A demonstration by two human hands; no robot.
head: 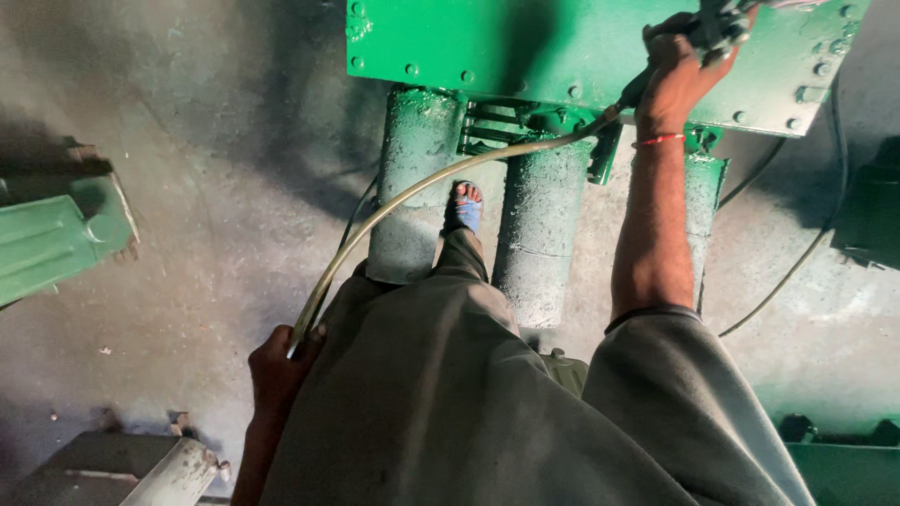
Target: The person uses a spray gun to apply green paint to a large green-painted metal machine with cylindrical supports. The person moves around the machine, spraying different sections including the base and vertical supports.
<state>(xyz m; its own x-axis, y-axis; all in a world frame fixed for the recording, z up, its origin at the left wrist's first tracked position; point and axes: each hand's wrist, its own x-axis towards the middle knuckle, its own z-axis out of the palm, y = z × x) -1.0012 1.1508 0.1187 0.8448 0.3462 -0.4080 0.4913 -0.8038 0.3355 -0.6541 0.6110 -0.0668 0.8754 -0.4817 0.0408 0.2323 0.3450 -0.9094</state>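
A spray gun (714, 26) was gripped in the right hand (677, 82), the fingers clenched around its handle, and was held against the green plate (487, 42) near the plate's right end. A red thread (658, 141) was worn at that wrist. From the gun a pale hose (422, 192) was led down and to the left in a long curve, passing in front of the rollers, to the left hand (279, 370), whose fingers were closed around it low beside the hip.

The green plate, studded with bolts, was carried above three grey, paint-dusted rollers (542, 230) standing on the floor (216, 187). Between the left and middle rollers a foot in a blue sandal (465, 212) was planted, so the gap there was filled by the leg. The lower middle of the view was taken up by grey clothing (441, 403), by which the floor beneath was hidden.

A dark cable (797, 272) was laid across the floor to the right of the rollers. A green casting (52, 244) was set at the left edge of the floor, well apart from the hands. A metal tube (173, 476) lay at the lower left, near the left hand, and a green frame (844, 468) was seen at the lower right corner.
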